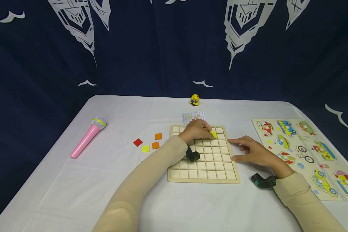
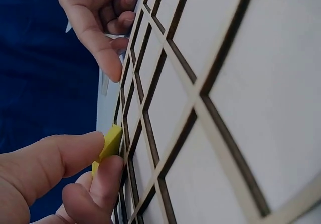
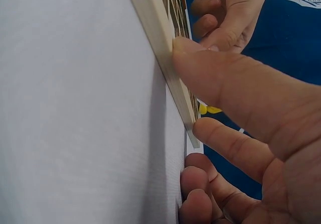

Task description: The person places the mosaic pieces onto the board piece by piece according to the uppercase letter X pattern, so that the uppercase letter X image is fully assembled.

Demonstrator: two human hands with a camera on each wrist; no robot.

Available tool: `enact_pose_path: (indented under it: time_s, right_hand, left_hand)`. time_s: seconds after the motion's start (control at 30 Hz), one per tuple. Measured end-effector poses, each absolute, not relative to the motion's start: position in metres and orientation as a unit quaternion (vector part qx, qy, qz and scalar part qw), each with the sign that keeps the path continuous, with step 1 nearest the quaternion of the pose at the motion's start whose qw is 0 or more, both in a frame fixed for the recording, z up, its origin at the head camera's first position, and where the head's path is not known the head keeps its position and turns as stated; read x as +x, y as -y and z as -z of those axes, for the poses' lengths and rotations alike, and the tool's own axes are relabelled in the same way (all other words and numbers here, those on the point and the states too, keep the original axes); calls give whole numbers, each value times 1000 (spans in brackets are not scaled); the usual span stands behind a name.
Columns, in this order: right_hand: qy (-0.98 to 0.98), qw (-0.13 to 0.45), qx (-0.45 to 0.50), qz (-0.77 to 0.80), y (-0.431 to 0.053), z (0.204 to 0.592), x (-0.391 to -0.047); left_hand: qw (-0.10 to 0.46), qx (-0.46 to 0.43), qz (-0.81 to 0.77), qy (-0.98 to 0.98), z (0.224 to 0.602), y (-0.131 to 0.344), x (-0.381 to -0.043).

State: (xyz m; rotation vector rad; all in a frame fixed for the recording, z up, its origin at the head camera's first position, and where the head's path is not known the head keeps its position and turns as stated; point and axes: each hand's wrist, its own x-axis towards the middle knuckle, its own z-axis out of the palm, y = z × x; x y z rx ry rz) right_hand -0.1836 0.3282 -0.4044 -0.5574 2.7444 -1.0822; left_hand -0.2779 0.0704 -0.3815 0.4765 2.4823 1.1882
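White cloth (image 1: 61, 193) spreads under the board (image 1: 203, 180), with a dark curtain (image 1: 162, 64) behind. Our left hand (image 1: 195, 130) pinches a yellow tile (image 1: 214, 134) between thumb and finger, near the board's far right corner; whether it sits in a cell, we cannot tell. Our right hand (image 1: 252, 149), grasping nothing, touches the board's right edge, closer to us than the tile and to its right. Loose tiles (image 1: 158, 136) lie left of the board, well apart from that pinch.
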Motion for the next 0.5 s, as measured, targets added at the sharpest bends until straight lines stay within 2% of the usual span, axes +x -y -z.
enact_pose_path:
  time_s: [0.5]
  right_hand:
    - [-912,69,-180,361,-328,404,-184]
  left_hand:
    - [136,176,-305,-926,375,-82,-272]
